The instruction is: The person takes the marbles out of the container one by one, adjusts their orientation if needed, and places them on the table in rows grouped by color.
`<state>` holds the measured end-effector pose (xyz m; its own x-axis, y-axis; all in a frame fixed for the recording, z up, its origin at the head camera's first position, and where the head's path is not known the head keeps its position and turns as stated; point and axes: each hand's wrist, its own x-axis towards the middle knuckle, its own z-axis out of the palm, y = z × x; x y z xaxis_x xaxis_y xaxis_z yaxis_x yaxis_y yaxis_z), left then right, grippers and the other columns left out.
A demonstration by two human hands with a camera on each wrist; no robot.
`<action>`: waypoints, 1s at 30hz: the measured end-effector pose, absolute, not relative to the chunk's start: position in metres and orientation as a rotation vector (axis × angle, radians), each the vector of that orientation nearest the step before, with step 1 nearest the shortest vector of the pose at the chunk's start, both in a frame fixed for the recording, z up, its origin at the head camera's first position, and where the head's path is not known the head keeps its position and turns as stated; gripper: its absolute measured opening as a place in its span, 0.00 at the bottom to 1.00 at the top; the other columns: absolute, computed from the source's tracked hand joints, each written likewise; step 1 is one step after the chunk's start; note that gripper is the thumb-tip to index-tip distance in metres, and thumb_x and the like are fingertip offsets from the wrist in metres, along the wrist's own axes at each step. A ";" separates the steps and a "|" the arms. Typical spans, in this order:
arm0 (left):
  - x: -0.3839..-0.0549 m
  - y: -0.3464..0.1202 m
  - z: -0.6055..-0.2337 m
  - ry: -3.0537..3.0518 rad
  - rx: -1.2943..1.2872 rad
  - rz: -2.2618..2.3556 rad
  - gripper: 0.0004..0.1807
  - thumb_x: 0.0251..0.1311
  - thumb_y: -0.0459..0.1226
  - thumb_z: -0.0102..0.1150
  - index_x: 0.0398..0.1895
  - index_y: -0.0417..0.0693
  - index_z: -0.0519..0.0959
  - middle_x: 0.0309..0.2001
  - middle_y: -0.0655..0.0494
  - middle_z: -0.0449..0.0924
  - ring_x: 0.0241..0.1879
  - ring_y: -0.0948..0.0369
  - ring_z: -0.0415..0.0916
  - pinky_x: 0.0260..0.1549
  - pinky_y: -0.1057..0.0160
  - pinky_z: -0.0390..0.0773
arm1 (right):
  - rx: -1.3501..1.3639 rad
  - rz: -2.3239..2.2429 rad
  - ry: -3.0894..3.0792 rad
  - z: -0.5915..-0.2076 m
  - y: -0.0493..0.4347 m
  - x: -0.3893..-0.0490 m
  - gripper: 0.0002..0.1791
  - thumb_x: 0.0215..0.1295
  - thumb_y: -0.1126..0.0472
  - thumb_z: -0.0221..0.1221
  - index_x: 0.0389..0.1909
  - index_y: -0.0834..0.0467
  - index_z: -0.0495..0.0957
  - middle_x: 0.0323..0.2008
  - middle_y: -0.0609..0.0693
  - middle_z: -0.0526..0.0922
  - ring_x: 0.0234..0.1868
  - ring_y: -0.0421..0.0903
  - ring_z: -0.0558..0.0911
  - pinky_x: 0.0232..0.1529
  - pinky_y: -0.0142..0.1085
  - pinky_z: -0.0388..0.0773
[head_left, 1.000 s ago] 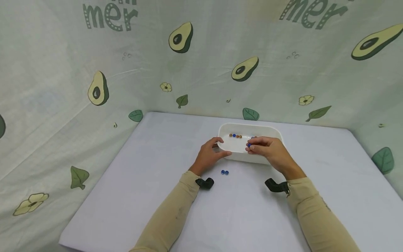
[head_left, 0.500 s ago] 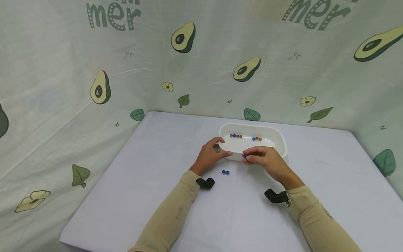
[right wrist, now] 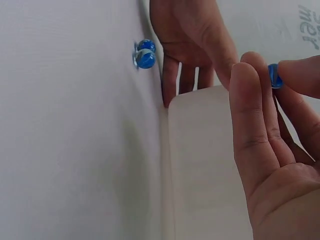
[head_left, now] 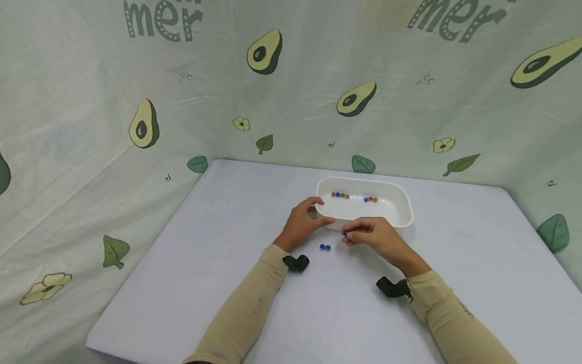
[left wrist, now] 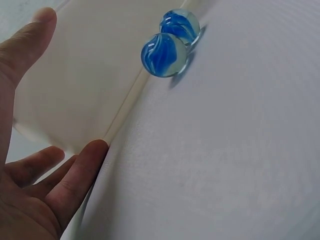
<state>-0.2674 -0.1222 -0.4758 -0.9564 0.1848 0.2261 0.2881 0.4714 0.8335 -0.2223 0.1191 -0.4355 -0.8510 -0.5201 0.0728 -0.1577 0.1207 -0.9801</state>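
In the head view, a white tray (head_left: 391, 189) stands near the far edge of the table. My left hand (head_left: 300, 225) holds its near left corner, fingers at the end wall and thumb on the front. My right hand (head_left: 373, 237) pinches a blue marble (right wrist: 275, 76) between thumb and fingertips, just in front of the tray. Two blue swirled glass marbles (left wrist: 162, 55) lie side by side on the table, left of the right hand. Inside the tray sits a row of brown and blue marbles (head_left: 340, 195); a shorter row of marbles (head_left: 370, 199) lies to its right.
The white table (head_left: 254, 202) extends around the tray. A pale cloth printed with avocados (head_left: 356, 98) hangs behind the table and along its left side. Black wrist cameras (head_left: 393, 287) stick out inward from both sleeves.
My right hand has come out of the tray toward me and to the left, still pinching a blue marble. Its withdrawal uncovers the right-hand row. The left hand stays at the tray.
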 end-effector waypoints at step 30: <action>-0.268 -0.123 -0.474 -2.608 -0.407 -1.551 0.33 0.53 0.56 0.73 0.58 0.54 0.74 0.66 0.58 0.71 0.62 0.54 0.73 0.57 0.49 0.73 | -0.619 -1.355 2.406 -0.456 0.095 -0.230 0.09 0.59 0.67 0.65 0.41 0.59 0.86 0.35 0.50 0.86 0.35 0.47 0.81 0.39 0.39 0.79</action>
